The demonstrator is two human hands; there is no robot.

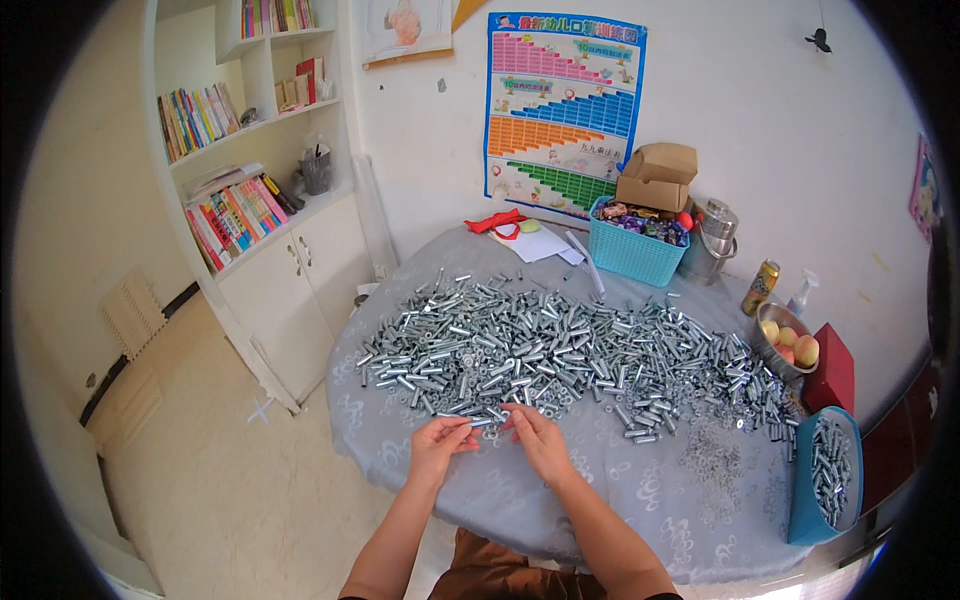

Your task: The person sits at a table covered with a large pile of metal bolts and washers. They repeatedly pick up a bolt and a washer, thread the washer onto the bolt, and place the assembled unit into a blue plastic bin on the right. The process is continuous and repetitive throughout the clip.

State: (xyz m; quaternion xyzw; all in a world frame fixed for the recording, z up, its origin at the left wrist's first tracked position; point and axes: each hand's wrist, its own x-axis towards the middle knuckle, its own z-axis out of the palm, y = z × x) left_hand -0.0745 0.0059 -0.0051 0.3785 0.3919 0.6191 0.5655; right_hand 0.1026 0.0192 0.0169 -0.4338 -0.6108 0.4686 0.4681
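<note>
Just above the near edge of the pile, my left hand (440,447) is closed, pinching a silver expansion bolt (482,422) between thumb and fingertips. The bolt lies roughly level, its far end pointing toward my right hand (537,440). That hand's thumb and forefinger are pinched together at the bolt's end; whatever small piece they hold is too small to make out. Beyond both hands spreads a wide heap of silver bolts and metal sleeves (540,345). Small washers (712,455) lie in a loose patch to the right.
A grey patterned cloth covers the round table (600,510). At the right edge a blue bin (808,490) holds more metal pieces. Behind the heap stand a turquoise basket (632,255), a steel pot (708,245), a can (760,288), a fruit bowl (785,365) and a red box (832,370).
</note>
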